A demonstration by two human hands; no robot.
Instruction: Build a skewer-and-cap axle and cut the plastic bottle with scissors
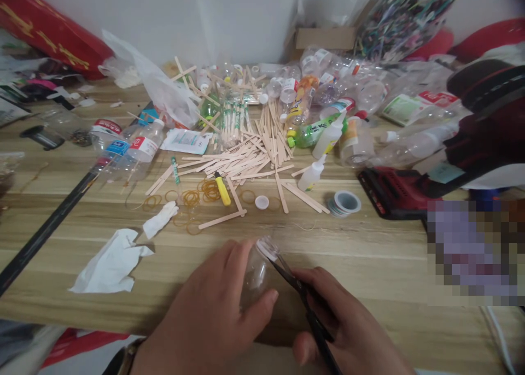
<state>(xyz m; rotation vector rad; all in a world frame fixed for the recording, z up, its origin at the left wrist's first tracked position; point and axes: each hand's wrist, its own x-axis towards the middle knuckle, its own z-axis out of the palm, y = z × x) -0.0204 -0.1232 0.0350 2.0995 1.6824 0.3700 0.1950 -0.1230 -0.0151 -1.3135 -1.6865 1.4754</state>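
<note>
My left hand (pixel 213 309) is wrapped round a clear plastic bottle (pixel 256 271) at the near edge of the wooden table (pixel 369 255), its threaded neck pointing away from me. My right hand (pixel 348 331) grips black scissors (pixel 295 287), whose blades reach up to the bottle's neck and touch it. Much of the bottle is hidden behind my left fingers and thumb.
A heap of wooden craft sticks (pixel 246 156), rubber bands (pixel 197 194), a yellow cutter (pixel 222 189), a white cap (pixel 261 201), a tape roll (pixel 346 201), a glue bottle (pixel 312 174) and crumpled tissue (pixel 110 263) lie ahead. Several empty bottles (pixel 353 91) crowd the back right. A red tool (pixel 394 192) sits at right.
</note>
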